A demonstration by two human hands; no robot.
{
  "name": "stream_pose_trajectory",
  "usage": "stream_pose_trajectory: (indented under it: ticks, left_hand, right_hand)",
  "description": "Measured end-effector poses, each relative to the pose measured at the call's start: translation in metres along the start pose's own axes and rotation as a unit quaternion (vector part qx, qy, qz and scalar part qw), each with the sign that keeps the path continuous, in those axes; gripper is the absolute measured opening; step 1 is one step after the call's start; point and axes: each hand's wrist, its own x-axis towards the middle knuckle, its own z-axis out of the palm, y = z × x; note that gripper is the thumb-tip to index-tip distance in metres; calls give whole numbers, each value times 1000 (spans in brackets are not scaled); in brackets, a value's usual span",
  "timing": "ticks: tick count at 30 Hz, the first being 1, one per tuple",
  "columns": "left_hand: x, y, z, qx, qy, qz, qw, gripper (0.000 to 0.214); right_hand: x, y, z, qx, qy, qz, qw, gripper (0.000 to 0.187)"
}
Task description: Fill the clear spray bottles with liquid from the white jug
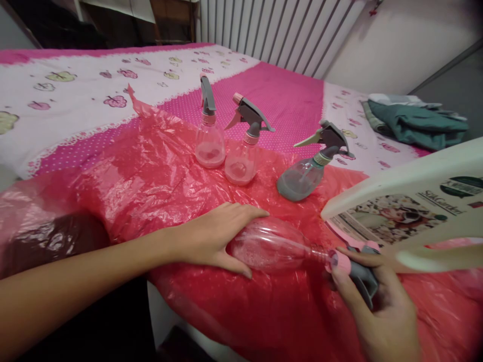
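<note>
A clear pink spray bottle [271,246] lies on its side on a red plastic sheet [151,171] spread over the bed. My left hand [211,236] cups the bottle's rounded base, fingers curved round it. My right hand [377,306] grips the bottle's grey trigger head and pink collar [339,262]. A large cream-coloured detergent bottle [415,201] with a printed label lies just to the right, close above my right hand.
Two pink spray bottles [210,130] [243,146] stand upright further back on the sheet, and a grey-green one [305,171] leans beside them. Folded teal clothes [415,123] lie at the far right of the pink bedspread [287,100]. A white radiator [279,30] runs behind.
</note>
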Motion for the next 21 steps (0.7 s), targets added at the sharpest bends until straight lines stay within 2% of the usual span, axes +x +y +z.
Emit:
stream_pose_trajectory:
  ticks: [4, 10, 13, 21]
  left_hand:
    - [0, 0, 1, 1, 4, 7, 1000, 90]
    - [1, 1, 0, -1, -1, 6, 1000, 89]
    - [1, 2, 1, -4, 1, 5, 1000, 89]
    - [0, 0, 1, -5, 0, -3, 1000, 90]
  right_hand:
    - [1, 6, -5, -57, -15, -59, 997, 23]
    - [3, 7, -11, -142, -34, -158, 977, 15]
    - [2, 4, -13, -159, -25, -163, 973, 17]
    - [-5, 3, -15, -186, 66, -130, 972, 32]
